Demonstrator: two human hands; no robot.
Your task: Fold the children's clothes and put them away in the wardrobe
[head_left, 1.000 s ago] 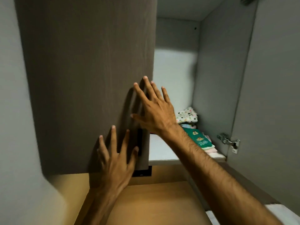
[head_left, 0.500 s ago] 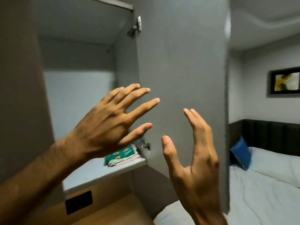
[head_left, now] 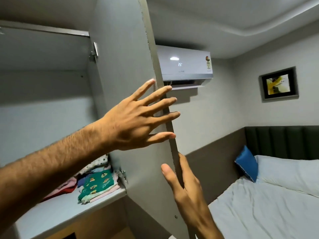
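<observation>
The open grey wardrobe door (head_left: 124, 66) stands edge-on in the middle of the view. My left hand (head_left: 131, 121) reaches across it with fingers spread, the fingertips at the door's free edge. Lower down, my right hand (head_left: 186, 192) grips that edge, thumb on the inner face and fingers behind it. Inside the wardrobe, a folded green printed garment (head_left: 96, 185) tops a small pile on the grey shelf (head_left: 57, 209). A white dotted piece (head_left: 98, 163) and red and pink clothes (head_left: 65, 187) lie behind it, partly hidden by my left forearm.
A metal hinge (head_left: 122, 175) joins the door to the wardrobe side near the shelf. To the right is a bed (head_left: 259, 204) with a blue cushion (head_left: 246, 163). An air conditioner (head_left: 184, 62) and a framed picture (head_left: 278, 83) hang on the wall.
The view has swung right from the left wooden door to the grey right door. Both hands left the left door; my right hand now grips the right door's edge.
</observation>
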